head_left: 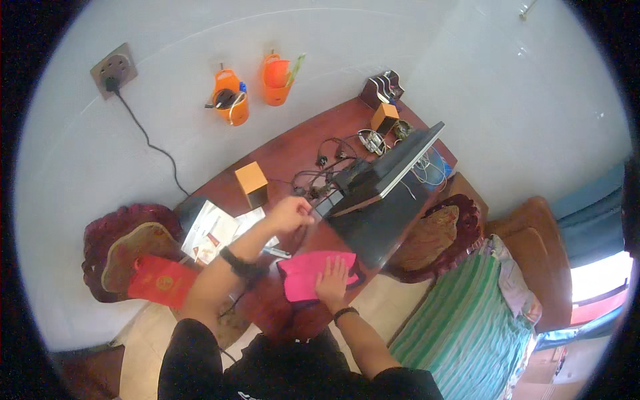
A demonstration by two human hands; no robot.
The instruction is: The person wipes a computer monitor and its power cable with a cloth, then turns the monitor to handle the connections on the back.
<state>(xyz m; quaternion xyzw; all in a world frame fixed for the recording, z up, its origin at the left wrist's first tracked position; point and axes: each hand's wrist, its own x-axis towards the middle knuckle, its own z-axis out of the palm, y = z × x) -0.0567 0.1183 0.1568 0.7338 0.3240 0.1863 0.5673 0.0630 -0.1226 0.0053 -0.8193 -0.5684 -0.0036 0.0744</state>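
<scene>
My left hand [291,215] reaches over the dark red wooden desk with its fingertips pinched together. They close on what looks like a thin black cable [325,199], though the fingers partly hide it. My right hand [332,283] lies flat, fingers stretched out, on a bright pink cloth item with black edges [303,275] at the desk's near side. Beyond my left hand, a tangle of black cables and plugs [320,175] lies beside the monitor stand. The monitor [393,163] stands to the right, seen from above.
White papers [212,230] and an orange-topped speaker [252,183] lie left on the desk; a second speaker [385,118] stands far right. Two orange buckets [230,100] hang on the wall. Carved chairs [130,230] flank the desk, one bearing a red bag [162,281]. A green-striped bed [460,320] stands right.
</scene>
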